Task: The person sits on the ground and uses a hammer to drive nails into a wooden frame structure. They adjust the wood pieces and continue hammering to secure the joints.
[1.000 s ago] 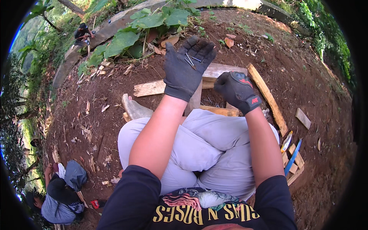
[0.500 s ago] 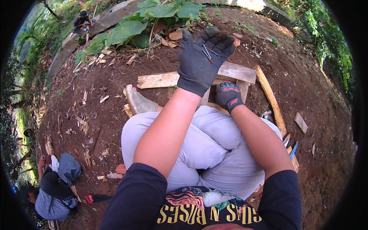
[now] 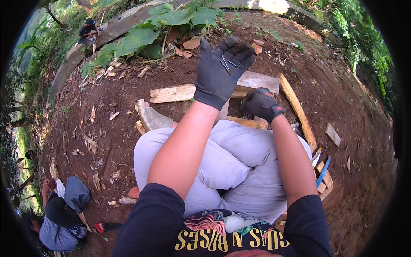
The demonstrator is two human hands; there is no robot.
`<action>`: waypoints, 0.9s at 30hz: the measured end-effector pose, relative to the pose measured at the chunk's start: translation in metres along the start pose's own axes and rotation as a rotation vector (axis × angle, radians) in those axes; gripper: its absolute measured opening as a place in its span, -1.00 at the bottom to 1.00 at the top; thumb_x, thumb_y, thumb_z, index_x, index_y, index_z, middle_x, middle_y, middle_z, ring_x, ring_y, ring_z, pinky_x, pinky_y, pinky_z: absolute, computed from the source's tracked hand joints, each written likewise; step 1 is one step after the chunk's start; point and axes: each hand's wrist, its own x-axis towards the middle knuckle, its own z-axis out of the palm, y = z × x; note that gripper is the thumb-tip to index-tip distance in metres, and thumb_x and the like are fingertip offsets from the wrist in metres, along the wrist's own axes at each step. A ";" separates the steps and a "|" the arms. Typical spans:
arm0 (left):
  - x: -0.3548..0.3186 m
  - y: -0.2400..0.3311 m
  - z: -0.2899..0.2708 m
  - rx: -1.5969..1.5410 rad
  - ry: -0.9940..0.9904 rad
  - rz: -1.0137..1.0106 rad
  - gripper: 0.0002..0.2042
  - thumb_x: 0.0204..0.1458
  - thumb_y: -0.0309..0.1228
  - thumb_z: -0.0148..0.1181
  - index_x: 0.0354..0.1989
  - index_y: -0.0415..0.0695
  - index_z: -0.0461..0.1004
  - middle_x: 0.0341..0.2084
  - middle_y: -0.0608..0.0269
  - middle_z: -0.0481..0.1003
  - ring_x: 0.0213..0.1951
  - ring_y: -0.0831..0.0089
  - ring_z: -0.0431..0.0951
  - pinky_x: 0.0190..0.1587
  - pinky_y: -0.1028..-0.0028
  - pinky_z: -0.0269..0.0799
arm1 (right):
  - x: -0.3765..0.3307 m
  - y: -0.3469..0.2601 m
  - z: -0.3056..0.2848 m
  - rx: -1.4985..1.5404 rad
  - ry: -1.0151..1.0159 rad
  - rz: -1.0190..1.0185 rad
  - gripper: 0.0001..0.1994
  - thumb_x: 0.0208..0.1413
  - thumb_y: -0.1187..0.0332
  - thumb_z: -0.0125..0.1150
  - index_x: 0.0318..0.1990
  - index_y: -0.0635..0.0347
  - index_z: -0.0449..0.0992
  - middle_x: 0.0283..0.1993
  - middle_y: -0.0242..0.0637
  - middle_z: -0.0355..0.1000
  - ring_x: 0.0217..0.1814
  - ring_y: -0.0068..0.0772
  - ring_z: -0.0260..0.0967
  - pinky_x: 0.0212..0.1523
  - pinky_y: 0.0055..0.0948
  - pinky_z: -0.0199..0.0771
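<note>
My left hand [image 3: 216, 70], in a dark work glove, is held palm up and slightly cupped. A few thin metal nails [image 3: 226, 64] lie on it near the base of the fingers, which are loosely extended. My right hand [image 3: 262, 104], gloved in black with red marks, is closed low beside the wooden pieces. Its fingertips are turned away, so whatever they hold is hidden. Under and behind my hands lie a pale plank [image 3: 173, 93] and a flat grey-brown board [image 3: 259, 81], with another wood piece [image 3: 247, 123] nearer my legs.
A long timber strip [image 3: 298, 112] lies at the right, with a small wood block [image 3: 332, 134] beyond it. A blue strip-like object [image 3: 323, 172] rests by wood offcuts near my right knee. A red-handled saw [image 3: 100, 227] lies left, near a seated person [image 3: 60, 222]. Another person [image 3: 88, 31] sits far left.
My right hand has turned over at the wrist and curled, staying near the boards. My left hand has shifted slightly left and down in the view, with the nails still on its palm.
</note>
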 end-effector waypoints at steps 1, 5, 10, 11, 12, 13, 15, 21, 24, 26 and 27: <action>0.000 -0.002 -0.002 -0.018 -0.011 -0.015 -0.19 0.42 0.32 -0.19 0.21 -0.35 0.47 0.13 -0.34 0.54 0.28 -0.31 0.50 0.46 -0.29 0.30 | -0.008 0.003 -0.007 0.054 0.067 -0.027 -0.68 0.04 0.09 0.44 -0.20 0.13 0.81 -0.24 -0.15 0.72 -0.14 -0.14 0.69 -0.03 -0.14 0.63; -0.004 -0.008 -0.008 -0.011 0.006 -0.020 -0.20 0.43 0.31 -0.20 0.20 -0.34 0.48 0.12 -0.32 0.56 0.27 -0.30 0.50 0.44 -0.24 0.34 | -0.063 -0.036 -0.061 0.282 0.370 -0.148 -0.71 0.08 0.12 0.43 -0.22 0.14 0.80 -0.27 -0.14 0.70 -0.19 -0.12 0.67 -0.07 -0.16 0.61; -0.008 -0.029 -0.019 0.002 -0.055 -0.167 -0.22 0.42 0.32 -0.18 0.15 -0.30 0.52 0.05 -0.25 0.61 0.15 -0.14 0.61 0.34 -0.09 0.48 | -0.065 -0.074 -0.074 0.186 0.509 -0.224 -0.77 0.10 0.21 0.45 -0.23 0.17 0.78 -0.23 -0.15 0.68 -0.16 -0.13 0.65 -0.07 -0.22 0.58; -0.008 -0.027 -0.020 -0.014 -0.083 -0.200 -0.22 0.42 0.32 -0.17 0.15 -0.30 0.52 0.04 -0.24 0.62 0.14 -0.12 0.62 0.33 -0.08 0.49 | -0.061 -0.074 -0.069 0.177 0.525 -0.252 -0.77 0.10 0.21 0.45 -0.21 0.17 0.78 -0.21 -0.15 0.68 -0.15 -0.12 0.65 -0.06 -0.21 0.58; -0.008 -0.027 -0.020 0.022 -0.033 -0.182 -0.23 0.43 0.31 -0.16 0.14 -0.29 0.53 0.03 -0.22 0.63 0.12 -0.10 0.63 0.31 -0.07 0.50 | -0.059 -0.072 -0.066 0.169 0.543 -0.278 -0.77 0.11 0.22 0.44 -0.19 0.16 0.78 -0.20 -0.16 0.68 -0.13 -0.11 0.65 -0.05 -0.20 0.59; -0.008 -0.028 -0.020 0.059 0.015 -0.166 -0.24 0.43 0.30 -0.15 0.13 -0.29 0.53 0.01 -0.20 0.63 0.10 -0.08 0.64 0.29 -0.06 0.52 | -0.059 -0.070 -0.065 0.160 0.562 -0.301 -0.76 0.11 0.22 0.44 -0.17 0.16 0.78 -0.18 -0.17 0.69 -0.12 -0.09 0.65 -0.04 -0.19 0.59; -0.006 -0.027 -0.026 0.095 0.024 -0.174 -0.27 0.44 0.28 -0.14 0.14 -0.29 0.52 0.01 -0.15 0.62 0.07 -0.04 0.64 0.23 -0.01 0.55 | -0.068 -0.062 -0.072 0.211 0.547 -0.306 -0.76 0.14 0.19 0.39 -0.14 0.10 0.78 -0.14 -0.18 0.69 -0.10 -0.06 0.64 -0.05 -0.13 0.59; 0.003 0.001 -0.049 0.261 0.140 -0.435 -0.57 0.45 0.05 0.06 -0.46 0.08 0.38 -0.70 0.53 0.03 -0.66 0.57 0.04 -0.56 0.47 0.02 | -0.146 -0.031 -0.067 0.268 0.552 -0.236 -0.77 0.18 0.17 0.41 -0.16 0.11 0.75 -0.22 -0.20 0.66 -0.09 -0.11 0.64 -0.07 -0.15 0.60; 0.000 -0.003 -0.037 0.553 0.404 -0.486 -0.52 0.48 -0.05 -0.03 -0.59 0.17 0.21 -0.76 0.58 -0.02 -0.76 0.57 -0.04 -0.69 0.46 -0.10 | -0.200 0.046 -0.037 0.234 0.792 -0.052 -0.77 0.21 0.20 0.43 -0.11 0.12 0.75 -0.17 -0.17 0.67 -0.07 -0.10 0.64 -0.06 -0.16 0.60; 0.000 -0.014 -0.032 0.745 0.384 -0.560 -0.52 0.48 -0.03 -0.01 -0.58 0.17 0.22 -0.77 0.55 0.00 -0.77 0.58 -0.02 -0.70 0.47 -0.08 | -0.233 0.116 -0.001 0.299 0.951 0.152 -0.77 0.22 0.24 0.42 -0.09 0.18 0.73 -0.14 -0.09 0.66 -0.07 -0.04 0.64 -0.04 -0.14 0.60; 0.000 -0.023 -0.027 0.871 0.402 -0.578 -0.52 0.47 -0.01 0.01 -0.58 0.17 0.22 -0.77 0.53 0.01 -0.76 0.58 -0.01 -0.70 0.47 -0.07 | -0.250 0.151 0.025 0.353 1.004 0.259 -0.76 0.23 0.26 0.41 -0.08 0.21 0.73 -0.13 -0.06 0.66 -0.08 -0.01 0.64 -0.04 -0.13 0.60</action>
